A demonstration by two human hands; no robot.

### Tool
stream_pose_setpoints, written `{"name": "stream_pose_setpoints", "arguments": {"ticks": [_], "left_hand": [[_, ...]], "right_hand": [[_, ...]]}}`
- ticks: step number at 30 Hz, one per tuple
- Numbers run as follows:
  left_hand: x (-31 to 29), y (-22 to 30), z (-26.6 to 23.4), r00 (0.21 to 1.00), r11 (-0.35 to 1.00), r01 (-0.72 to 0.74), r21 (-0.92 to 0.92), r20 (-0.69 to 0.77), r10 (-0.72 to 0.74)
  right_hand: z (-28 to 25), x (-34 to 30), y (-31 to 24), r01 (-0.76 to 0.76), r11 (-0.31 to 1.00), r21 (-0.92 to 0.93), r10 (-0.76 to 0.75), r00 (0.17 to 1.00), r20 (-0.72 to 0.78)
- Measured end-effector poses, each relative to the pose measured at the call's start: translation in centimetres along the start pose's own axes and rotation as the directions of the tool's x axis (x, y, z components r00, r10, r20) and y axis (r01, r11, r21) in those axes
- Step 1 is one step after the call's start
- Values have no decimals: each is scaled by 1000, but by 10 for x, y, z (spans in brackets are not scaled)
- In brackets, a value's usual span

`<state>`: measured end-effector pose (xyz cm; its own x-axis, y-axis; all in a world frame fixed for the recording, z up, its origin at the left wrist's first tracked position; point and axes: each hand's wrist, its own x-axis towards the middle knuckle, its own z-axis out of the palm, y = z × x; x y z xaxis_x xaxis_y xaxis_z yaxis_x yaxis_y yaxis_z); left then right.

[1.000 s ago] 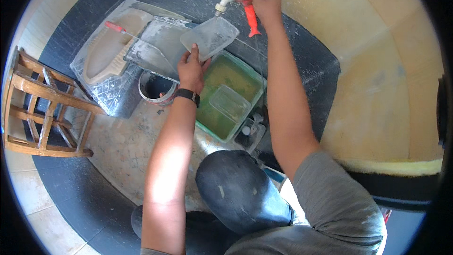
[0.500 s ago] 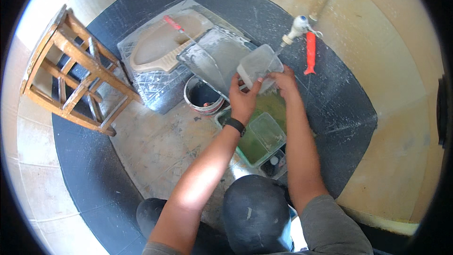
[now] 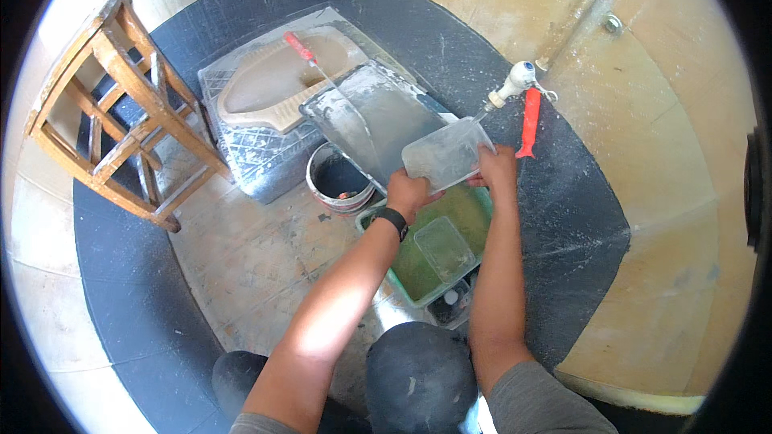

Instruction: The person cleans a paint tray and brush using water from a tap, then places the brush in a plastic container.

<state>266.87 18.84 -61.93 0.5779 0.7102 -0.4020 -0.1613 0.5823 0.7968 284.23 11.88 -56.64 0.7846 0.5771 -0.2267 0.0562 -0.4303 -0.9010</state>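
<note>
Between my two hands a clear rectangular plastic container point(image 3: 444, 151) is held tilted below the white tap point(image 3: 515, 82), with a stream of water reaching it. My left hand point(image 3: 408, 193) grips its near left corner, fingers closed on the edge. My right hand point(image 3: 495, 167) pinches the right side. Right beneath is a green tub point(image 3: 418, 299) of murky greenish water. In that water lies a clear rectangular lid or shallow container point(image 3: 445, 249); which one I cannot tell.
A dirty grey tray point(image 3: 378, 120) lies beside a squat toilet point(image 3: 281, 84), with a red-handled tool point(image 3: 300, 47) across both. A round bucket point(image 3: 342, 177) stands left of the tub. A wooden stool point(image 3: 133, 112) is at left. A red handle point(image 3: 529, 122) hangs by the tap.
The container has come down slightly and its broad face has turned toward me. My right hand has slid lower along its right side. The whole view has shifted a little.
</note>
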Motion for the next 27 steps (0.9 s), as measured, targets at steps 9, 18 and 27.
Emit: {"name": "stream_pose_setpoints", "arguments": {"ticks": [9,18,27], "left_hand": [[21,9,3,974,991,128,31,182,-132],[-9,-38,18,991,998,-27,-58,130,34],[-17,-19,-2,981,991,-122,-45,146,128]], "right_hand": [[-26,-11,38,317,648,-692,-509,856,-84],[29,-16,-6,284,290,-914,-219,949,226],[19,-20,18,719,603,-346,-494,677,546]]}}
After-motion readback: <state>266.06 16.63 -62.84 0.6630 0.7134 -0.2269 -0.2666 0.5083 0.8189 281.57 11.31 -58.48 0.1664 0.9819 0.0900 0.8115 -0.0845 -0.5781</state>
